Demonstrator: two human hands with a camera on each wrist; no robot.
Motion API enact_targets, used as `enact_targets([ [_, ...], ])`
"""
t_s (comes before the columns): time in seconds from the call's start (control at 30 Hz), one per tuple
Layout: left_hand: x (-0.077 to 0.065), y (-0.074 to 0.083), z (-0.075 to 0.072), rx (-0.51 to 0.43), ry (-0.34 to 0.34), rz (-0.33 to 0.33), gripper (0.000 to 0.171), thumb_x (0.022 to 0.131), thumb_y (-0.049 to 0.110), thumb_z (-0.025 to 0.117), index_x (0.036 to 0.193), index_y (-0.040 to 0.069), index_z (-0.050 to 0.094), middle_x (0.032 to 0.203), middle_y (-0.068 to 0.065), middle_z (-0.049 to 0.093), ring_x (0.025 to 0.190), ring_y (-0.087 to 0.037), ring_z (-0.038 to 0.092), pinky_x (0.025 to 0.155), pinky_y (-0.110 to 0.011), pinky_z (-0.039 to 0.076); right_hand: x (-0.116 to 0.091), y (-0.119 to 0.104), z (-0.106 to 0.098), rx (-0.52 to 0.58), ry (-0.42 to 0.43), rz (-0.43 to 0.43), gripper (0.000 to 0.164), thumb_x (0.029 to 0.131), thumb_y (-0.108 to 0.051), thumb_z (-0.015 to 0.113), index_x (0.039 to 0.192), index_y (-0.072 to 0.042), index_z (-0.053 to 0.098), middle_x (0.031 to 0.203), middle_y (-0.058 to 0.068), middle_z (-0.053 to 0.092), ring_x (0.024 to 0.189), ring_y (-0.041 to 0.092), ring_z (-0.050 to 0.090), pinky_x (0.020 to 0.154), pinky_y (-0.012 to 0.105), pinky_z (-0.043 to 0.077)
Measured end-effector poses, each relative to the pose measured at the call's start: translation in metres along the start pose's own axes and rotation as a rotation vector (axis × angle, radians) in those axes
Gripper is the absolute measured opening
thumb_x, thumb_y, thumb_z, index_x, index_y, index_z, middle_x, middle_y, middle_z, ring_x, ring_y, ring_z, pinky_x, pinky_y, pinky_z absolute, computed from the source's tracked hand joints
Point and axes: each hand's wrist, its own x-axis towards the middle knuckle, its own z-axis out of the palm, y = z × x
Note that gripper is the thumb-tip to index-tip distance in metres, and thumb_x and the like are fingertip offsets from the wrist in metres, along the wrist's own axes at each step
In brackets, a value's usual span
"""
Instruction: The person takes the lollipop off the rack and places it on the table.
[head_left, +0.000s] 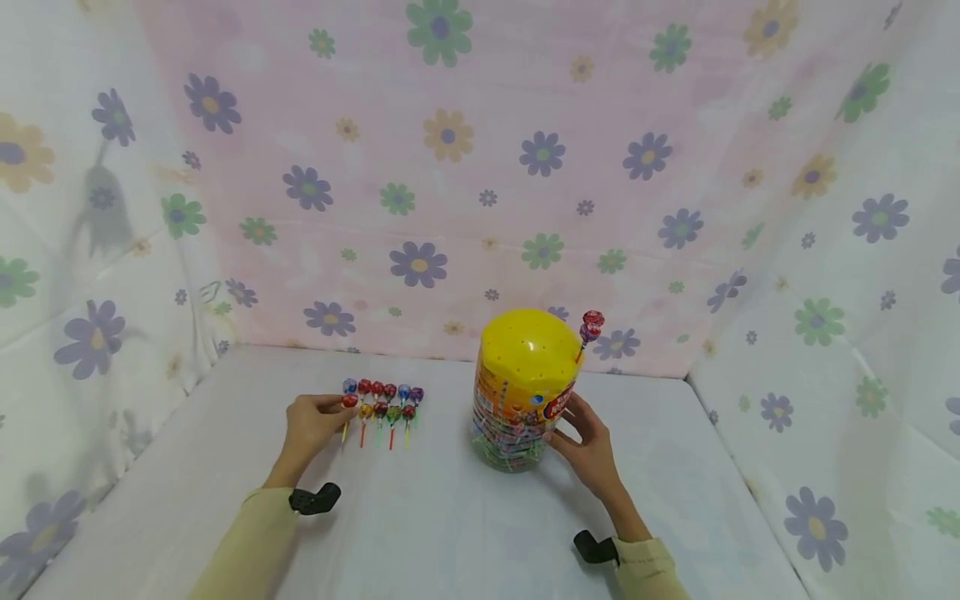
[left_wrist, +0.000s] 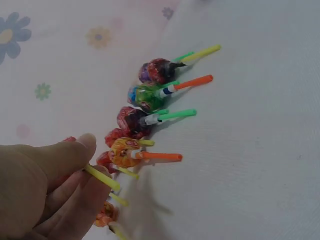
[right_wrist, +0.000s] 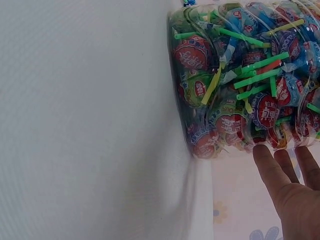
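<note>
My left hand [head_left: 311, 423] pinches a red-wrapped lollipop [head_left: 349, 401] between thumb and fingers; its yellow stick [left_wrist: 103, 178] juts out below the fingertips in the left wrist view. Beside it, several wrapped lollipops [head_left: 393, 412] lie in two rows, heads away and sticks toward me. My right hand [head_left: 588, 442] touches the right side of a big clear plastic jar [head_left: 510, 454], its fingers fairly straight against the wall in the right wrist view. Many lollipops [right_wrist: 230, 120] fill the jar. Its yellow lid [head_left: 528, 342] is dotted with small holes, and lollipops [head_left: 592, 323] stick up at its right edge.
A white cloth [head_left: 420, 533] covers the table. Flower-patterned fabric [head_left: 480, 167] stands behind the table and along both sides. Black wrist mounts [head_left: 315, 499] sit at both sleeve cuffs.
</note>
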Motion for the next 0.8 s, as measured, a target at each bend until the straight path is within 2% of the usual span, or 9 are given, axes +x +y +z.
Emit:
enact_targets([
  [0.17, 0.001, -0.008, 0.008, 0.089, 0.025, 0.022, 0.037, 0.087, 0.009, 0.079, 0.113, -0.015, 0.069, 0.096, -0.028, 0.073, 0.084, -0.034, 0.072, 0.069, -0.04, 0.062, 0.0, 0.0, 0.0, 0.004, 0.001, 0.009, 0.077, 0.09, 0.002, 0.074, 0.156, -0.012, 0.038, 0.157, 0.015, 0.043, 0.14, 0.041, 0.045, 0.102, 0.035, 0.053],
  [0.57, 0.001, -0.021, 0.019, 0.076, 0.095, -0.001, 0.038, 0.089, 0.009, 0.078, 0.116, -0.016, 0.067, 0.101, -0.031, 0.072, 0.091, -0.038, 0.072, 0.074, -0.041, 0.062, 0.0, 0.0, 0.0, -0.007, 0.0, 0.005, 0.078, 0.089, 0.002, 0.075, 0.156, -0.011, 0.038, 0.156, 0.016, 0.044, 0.14, 0.042, 0.045, 0.102, 0.036, 0.053],
  [0.8, 0.005, -0.021, 0.021, 0.107, 0.075, -0.014, 0.041, 0.089, 0.014, 0.08, 0.115, -0.015, 0.068, 0.1, -0.029, 0.072, 0.09, -0.036, 0.07, 0.076, -0.044, 0.061, 0.0, 0.0, 0.0, -0.012, 0.002, 0.008, 0.078, 0.089, 0.001, 0.076, 0.156, -0.012, 0.038, 0.157, 0.015, 0.043, 0.141, 0.041, 0.045, 0.101, 0.036, 0.053],
])
